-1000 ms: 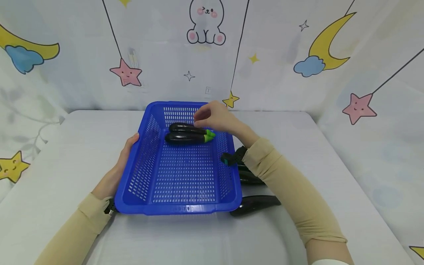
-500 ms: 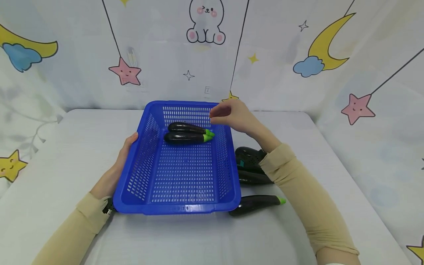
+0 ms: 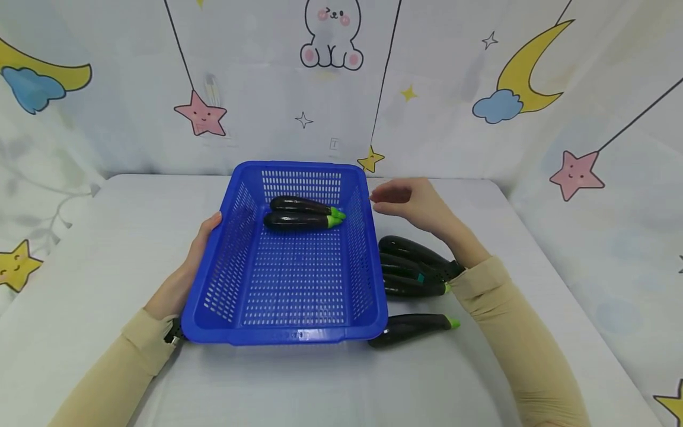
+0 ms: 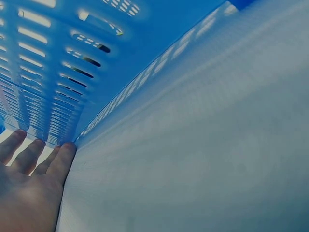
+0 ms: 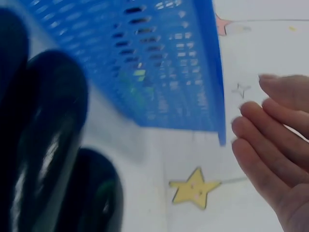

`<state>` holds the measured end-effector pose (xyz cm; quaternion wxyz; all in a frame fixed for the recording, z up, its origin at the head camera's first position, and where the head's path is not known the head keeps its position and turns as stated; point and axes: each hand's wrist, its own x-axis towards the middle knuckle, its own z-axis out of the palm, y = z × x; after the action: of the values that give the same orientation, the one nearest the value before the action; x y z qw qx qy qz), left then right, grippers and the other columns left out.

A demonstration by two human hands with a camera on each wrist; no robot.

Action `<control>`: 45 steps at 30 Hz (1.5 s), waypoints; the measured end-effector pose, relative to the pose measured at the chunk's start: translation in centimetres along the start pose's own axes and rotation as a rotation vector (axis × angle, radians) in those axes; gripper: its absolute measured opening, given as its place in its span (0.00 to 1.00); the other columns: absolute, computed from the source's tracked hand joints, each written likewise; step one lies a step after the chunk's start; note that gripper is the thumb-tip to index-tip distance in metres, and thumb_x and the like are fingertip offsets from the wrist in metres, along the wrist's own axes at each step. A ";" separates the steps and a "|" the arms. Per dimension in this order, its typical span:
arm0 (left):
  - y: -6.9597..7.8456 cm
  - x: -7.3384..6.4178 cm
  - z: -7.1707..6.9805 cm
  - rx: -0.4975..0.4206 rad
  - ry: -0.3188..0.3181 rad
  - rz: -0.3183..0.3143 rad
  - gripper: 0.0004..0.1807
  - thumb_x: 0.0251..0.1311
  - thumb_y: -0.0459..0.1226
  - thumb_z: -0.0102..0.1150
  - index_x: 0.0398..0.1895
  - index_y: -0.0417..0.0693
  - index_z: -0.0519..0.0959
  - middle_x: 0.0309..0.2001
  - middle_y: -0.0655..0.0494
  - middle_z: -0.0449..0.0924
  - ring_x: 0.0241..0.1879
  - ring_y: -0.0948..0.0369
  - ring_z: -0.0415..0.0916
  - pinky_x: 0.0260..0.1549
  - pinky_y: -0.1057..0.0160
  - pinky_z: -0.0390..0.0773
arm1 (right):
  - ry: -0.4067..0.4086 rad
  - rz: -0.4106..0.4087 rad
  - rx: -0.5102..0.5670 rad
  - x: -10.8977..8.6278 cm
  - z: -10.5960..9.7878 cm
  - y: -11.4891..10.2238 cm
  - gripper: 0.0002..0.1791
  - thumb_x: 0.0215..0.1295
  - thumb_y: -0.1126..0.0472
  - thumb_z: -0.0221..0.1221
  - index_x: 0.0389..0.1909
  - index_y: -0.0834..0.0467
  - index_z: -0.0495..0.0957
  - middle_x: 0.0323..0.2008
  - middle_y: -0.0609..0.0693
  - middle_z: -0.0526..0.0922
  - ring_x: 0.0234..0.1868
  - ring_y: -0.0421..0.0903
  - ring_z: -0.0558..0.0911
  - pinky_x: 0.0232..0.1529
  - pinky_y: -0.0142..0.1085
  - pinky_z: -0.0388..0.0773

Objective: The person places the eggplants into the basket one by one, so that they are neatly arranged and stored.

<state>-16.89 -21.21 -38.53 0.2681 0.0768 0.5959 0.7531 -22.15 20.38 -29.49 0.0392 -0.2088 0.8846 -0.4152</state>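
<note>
A blue plastic basket with slotted walls stands in the middle of the table, two eggplants lying side by side near its far wall, green stems to the right. My left hand rests against the basket's left side, a fingertip at the rim in the head view; its straight fingers lie along the outer wall in the left wrist view. Just beyond the right rim is my right hand, holding nothing, with loosely bent fingers. Under its wrist lie several more eggplants, partly hidden by the basket and the wrist strap.
One more eggplant lies apart by the basket's near right corner, its thick end partly behind the rim. White cloth covers the table. A printed curtain with stars and moons hangs behind the table.
My right hand has moved right and slightly lower, from above the two eggplants to outside the basket, uncovering more of the eggplants on the table. My left hand and the basket have stayed put.
</note>
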 end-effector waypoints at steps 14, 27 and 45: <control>0.0 -0.1 0.2 0.013 -0.021 -0.004 0.45 0.68 0.67 0.20 0.81 0.57 0.32 0.62 0.50 0.61 0.55 0.57 0.69 0.50 0.55 0.73 | -0.082 0.068 -0.001 -4.5 -1.2 4.4 0.22 0.64 0.53 0.68 0.57 0.56 0.81 0.54 0.55 0.84 0.54 0.48 0.83 0.54 0.42 0.79; -0.2 -0.1 0.2 0.011 -0.024 -0.009 0.45 0.68 0.68 0.20 0.81 0.57 0.33 0.62 0.50 0.62 0.54 0.57 0.69 0.50 0.54 0.74 | -0.066 0.106 0.024 -6.6 -2.1 8.3 0.23 0.63 0.53 0.69 0.57 0.57 0.80 0.56 0.57 0.83 0.58 0.55 0.81 0.50 0.26 0.77; -0.2 0.0 0.1 0.021 -0.017 -0.020 0.46 0.67 0.69 0.21 0.81 0.59 0.32 0.65 0.48 0.59 0.57 0.56 0.67 0.51 0.53 0.73 | -0.162 0.122 -0.043 -6.9 -2.5 11.3 0.23 0.59 0.51 0.72 0.55 0.51 0.82 0.52 0.47 0.85 0.53 0.46 0.83 0.51 0.31 0.78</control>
<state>-16.85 -21.13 -38.67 0.2798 0.0802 0.6024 0.7433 -20.26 31.35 -37.06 0.1311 -0.1881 0.8984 -0.3747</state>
